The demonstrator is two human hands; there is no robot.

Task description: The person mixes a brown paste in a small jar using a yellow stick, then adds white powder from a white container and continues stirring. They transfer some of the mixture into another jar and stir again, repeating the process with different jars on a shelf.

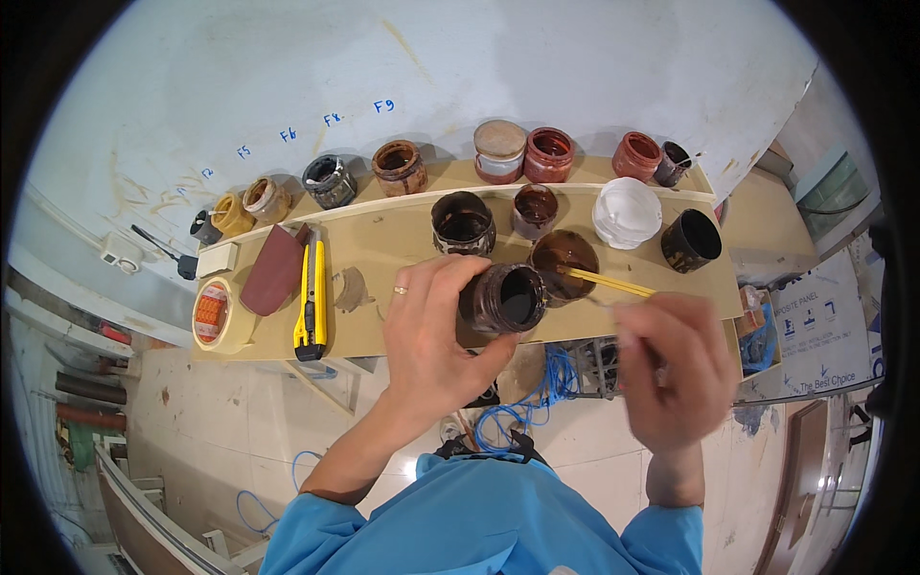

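Observation:
My left hand is wrapped round a dark-stained glass jar, tilted so its open mouth with dark liquid faces right. To the right, my right hand is curled with the fingertips together and blurred by motion. A faint thin streak runs from its fingertips toward the jar; what it holds cannot be made out. Between the hands, a wider brown-stained jar stands on the board, with a pair of yellow sticks slanting out over its rim. Behind the held jar is another dark open jar.
A tan shelf carries a yellow utility knife, maroon sandpaper, a tape roll, a white tub and a black cup. Stained jars line the wall. Blue hose lies coiled below.

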